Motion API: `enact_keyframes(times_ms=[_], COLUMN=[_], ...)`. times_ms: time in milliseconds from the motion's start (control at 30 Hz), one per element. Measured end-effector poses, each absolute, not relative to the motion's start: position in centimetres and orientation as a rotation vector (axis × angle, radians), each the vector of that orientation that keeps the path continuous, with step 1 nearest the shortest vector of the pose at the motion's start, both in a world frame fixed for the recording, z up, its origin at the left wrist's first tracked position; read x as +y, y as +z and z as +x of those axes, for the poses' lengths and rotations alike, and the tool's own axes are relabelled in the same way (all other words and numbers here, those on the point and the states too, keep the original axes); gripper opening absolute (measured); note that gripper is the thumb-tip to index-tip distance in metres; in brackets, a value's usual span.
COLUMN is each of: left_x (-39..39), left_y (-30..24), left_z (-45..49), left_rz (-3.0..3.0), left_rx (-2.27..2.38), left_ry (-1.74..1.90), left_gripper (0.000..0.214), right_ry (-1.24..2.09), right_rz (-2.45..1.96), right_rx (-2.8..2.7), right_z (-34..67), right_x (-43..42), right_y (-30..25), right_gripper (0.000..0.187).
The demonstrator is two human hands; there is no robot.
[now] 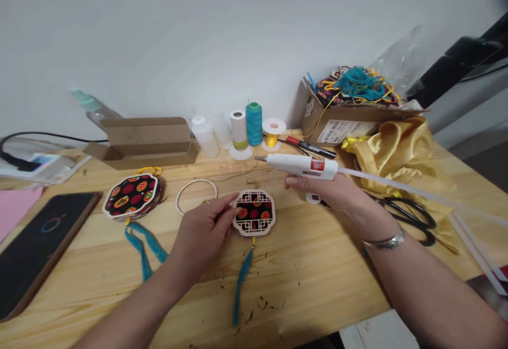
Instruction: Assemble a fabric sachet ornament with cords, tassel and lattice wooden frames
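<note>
The latticed ornament [254, 213] lies on the surface [317, 285], just right of the left hand [208, 224], whose thumb and fingers pinch its left edge. Right of the ornament, the right hand [317, 187] is curled around a white glue gun [291, 164], nozzle pointing left beyond the ornament's far edge. The teal tassel [242, 285] trails from its near edge.

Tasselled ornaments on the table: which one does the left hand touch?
The latticed ornament, its left edge at the left hand; the stack near the phone lies untouched, its top without lattice.
</note>
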State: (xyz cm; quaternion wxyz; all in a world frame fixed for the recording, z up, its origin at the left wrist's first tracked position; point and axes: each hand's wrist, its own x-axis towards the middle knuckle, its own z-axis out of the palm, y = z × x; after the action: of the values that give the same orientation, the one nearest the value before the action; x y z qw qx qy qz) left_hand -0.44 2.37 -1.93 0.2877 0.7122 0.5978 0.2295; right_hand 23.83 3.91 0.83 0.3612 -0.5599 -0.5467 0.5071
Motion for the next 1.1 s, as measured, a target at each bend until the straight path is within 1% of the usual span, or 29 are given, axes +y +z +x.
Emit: enact_keyframes(times_ms=[167,367,533,633,767,833,900,1100], left_x=[2.37,2.20,2.07,1.95,1.85,1.86,1.90,1.86], left_y=[-2.26,-2.47,-2.45,-2.32,-2.27,-2.36,-2.47,-2.45], left_z=[-0.50,-0.46,-0.48,-0.69,-0.97,-1.02,-1.00,-0.86], left_rz=[2.106,2.207,2.245,2.290,2.401,2.399,2.376,2.294], left_rx=[1.592,1.569,1.534,1.484,1.400,1.355,1.332,1.307], left_ry=[0.635,0.629,0.607,0.667,0.573,0.492,0.443,0.406], left_gripper=[0.031,0.030,0.030,0.039,0.074,0.086,0.088,0.086], right_ry=[1.308,1.268,1.246,1.235,1.239,1.247,1.250,1.233], right_rz=[-1.438,-1.470,-1.459,-1.459,-1.468,-1.465,-1.446,-1.413], right_rx=[-1.420,-1.408,-1.421,-1.436,-1.403,-1.406,-1.418,-1.435], right_z=[23.82,23.68,23.71,23.73,23.75,23.76,23.76,23.90], right_x=[3.84,3.57,3.54,3.54,3.55,3.56,3.57,3.69], right_y=[0.93,1.18,1.15,1.15,1.02,0.97,0.94,0.62], right_gripper=[0.036,0.038,0.034,0.035,0.036,0.035,0.034,0.032])
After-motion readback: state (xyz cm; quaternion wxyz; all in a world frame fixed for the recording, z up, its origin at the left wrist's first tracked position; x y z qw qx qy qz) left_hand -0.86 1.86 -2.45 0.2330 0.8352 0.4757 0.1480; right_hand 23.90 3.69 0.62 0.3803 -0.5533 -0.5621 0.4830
